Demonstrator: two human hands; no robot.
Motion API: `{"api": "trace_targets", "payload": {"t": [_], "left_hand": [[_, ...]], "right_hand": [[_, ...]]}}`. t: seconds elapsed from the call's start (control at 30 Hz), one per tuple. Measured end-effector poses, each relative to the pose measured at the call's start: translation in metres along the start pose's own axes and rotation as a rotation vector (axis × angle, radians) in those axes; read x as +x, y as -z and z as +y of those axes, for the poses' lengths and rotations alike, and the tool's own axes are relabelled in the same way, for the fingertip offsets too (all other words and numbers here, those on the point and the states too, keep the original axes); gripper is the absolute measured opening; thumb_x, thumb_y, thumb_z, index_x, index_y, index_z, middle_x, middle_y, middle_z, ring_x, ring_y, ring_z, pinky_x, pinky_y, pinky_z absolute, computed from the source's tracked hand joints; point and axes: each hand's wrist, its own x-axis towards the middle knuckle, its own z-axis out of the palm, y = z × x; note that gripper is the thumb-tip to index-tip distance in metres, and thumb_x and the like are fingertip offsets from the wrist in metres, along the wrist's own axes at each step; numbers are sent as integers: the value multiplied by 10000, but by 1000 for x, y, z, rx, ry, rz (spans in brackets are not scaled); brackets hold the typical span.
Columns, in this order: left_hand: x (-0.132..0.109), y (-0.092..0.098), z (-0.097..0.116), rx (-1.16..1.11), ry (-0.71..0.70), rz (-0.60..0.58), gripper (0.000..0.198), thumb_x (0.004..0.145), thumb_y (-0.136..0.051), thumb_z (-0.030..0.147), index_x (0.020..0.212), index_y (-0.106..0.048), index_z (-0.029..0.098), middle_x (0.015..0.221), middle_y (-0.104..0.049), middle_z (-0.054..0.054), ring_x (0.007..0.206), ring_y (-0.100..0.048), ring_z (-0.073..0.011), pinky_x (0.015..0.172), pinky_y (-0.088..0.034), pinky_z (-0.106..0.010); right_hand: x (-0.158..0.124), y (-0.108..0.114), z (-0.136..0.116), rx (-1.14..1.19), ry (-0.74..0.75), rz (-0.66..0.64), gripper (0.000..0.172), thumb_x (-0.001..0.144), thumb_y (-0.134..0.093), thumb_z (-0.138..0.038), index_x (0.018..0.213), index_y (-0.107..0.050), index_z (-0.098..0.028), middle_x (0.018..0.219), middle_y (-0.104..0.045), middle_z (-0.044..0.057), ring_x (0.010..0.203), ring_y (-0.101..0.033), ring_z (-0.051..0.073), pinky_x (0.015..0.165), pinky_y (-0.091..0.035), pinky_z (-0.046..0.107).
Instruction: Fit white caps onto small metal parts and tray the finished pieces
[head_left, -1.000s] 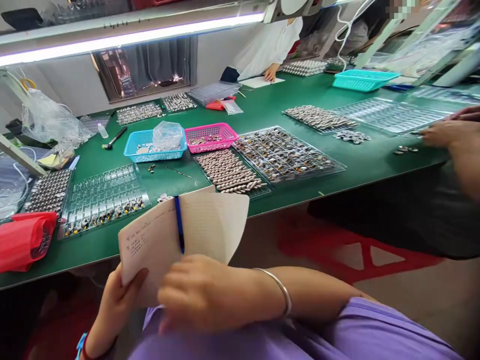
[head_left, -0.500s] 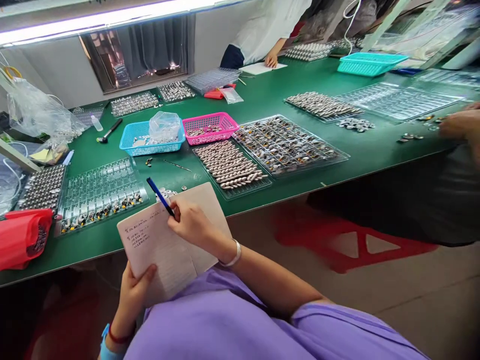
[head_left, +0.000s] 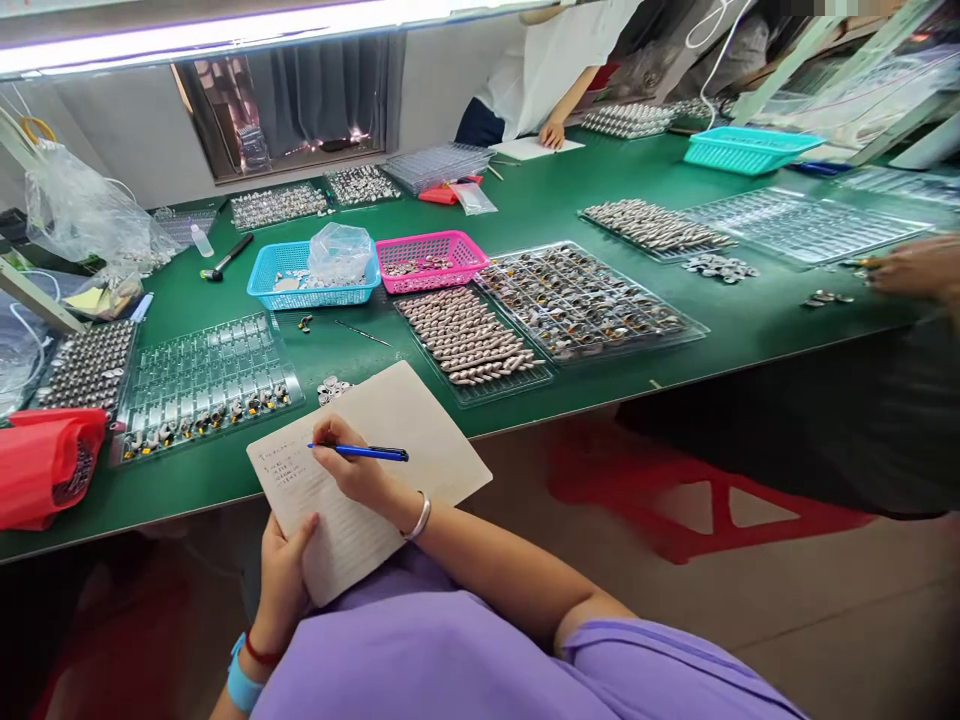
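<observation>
An open notebook [head_left: 420, 430] leans on the table's front edge, tilted towards me, with several handwritten lines at the upper left of its page. My left hand [head_left: 289, 570] grips its lower left edge, thumb on top of the page and fingers hidden underneath. In my right hand [head_left: 349, 465] a blue pen [head_left: 371, 453] is pinched, its tip at the page near the writing and its dark end pointing right. Small pale metal parts [head_left: 332, 390] lie just past the notebook's top edge.
On the green table [head_left: 525, 215] stand a blue basket [head_left: 315, 297], a pink basket [head_left: 431, 278] and trays of metal parts [head_left: 472, 340]. A partly filled clear tray [head_left: 210, 385] is at the left, beside a red bag [head_left: 52, 470]. Co-workers' hands [head_left: 911, 268] show at the right and back.
My right hand has turned the pen from pointing up and left to lying across the hand, tip at the page. The view has shifted slightly; my left hand keeps its hold.
</observation>
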Motion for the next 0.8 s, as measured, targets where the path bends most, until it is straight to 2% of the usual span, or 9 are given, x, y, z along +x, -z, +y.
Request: {"api": "trace_targets", "payload": {"t": [0.13, 0.27, 0.43, 0.6, 0.8], "left_hand": [[16, -5, 13, 40, 30, -1, 418, 646, -847, 377, 976, -754, 137, 1098, -759, -146, 1070, -690, -323, 940, -530, -418], [22, -10, 15, 81, 39, 32, 269, 692, -836, 296, 905, -766, 147, 1000, -786, -127, 1000, -721, -312, 883, -563, -412], [19, -10, 13, 122, 19, 54, 253, 738, -805, 251, 951, -756, 123, 1006, -785, -131, 986, -730, -285, 889, -566, -424], [20, -10, 14, 150, -9, 57, 250, 710, -824, 248, 925, -773, 130, 1033, -780, -122, 1055, -703, -317, 947, -540, -432], [19, -12, 12, 144, -26, 45, 245, 745, -802, 243, 954, -762, 121, 1048, -776, -123, 1047, -708, -294, 977, -522, -486]], "right_hand": [[1, 3, 4, -42, -16, -24, 141, 835, -540, -324, 819, -450, -217, 740, -512, -19, 678, -509, 152, 662, -448, 285], [6, 2, 7, -87, -34, -35, 259, 819, -622, -404, 757, -460, -212, 697, -501, -28, 630, -497, 139, 604, -428, 263], [5, 0, 6, -171, -49, 10, 261, 797, -655, -372, 726, -461, -212, 656, -498, -41, 573, -455, 117, 556, -383, 240], [-2, -2, 4, -231, -31, 65, 364, 822, -556, -318, 565, -318, -217, 519, -363, -63, 516, -365, 104, 527, -324, 238], [-2, -3, 6, -265, -3, 62, 321, 800, -481, -270, 566, -268, -221, 519, -324, -64, 506, -307, 99, 518, -302, 236]]}}
